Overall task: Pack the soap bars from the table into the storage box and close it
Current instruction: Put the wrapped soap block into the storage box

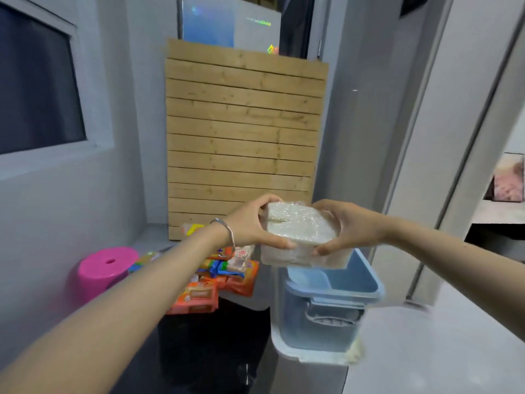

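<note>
Both forearms closest to me, my left hand [250,223] and right hand [350,227] clamped on a plastic-wrapped white block [301,237], held above the open blue storage box [335,302] at 5 o'clock, wrapped soap bars [218,277] piled on the table [244,302] at 7 o'clock, pink stool [105,265] beyond at 9 o'clock.
</note>
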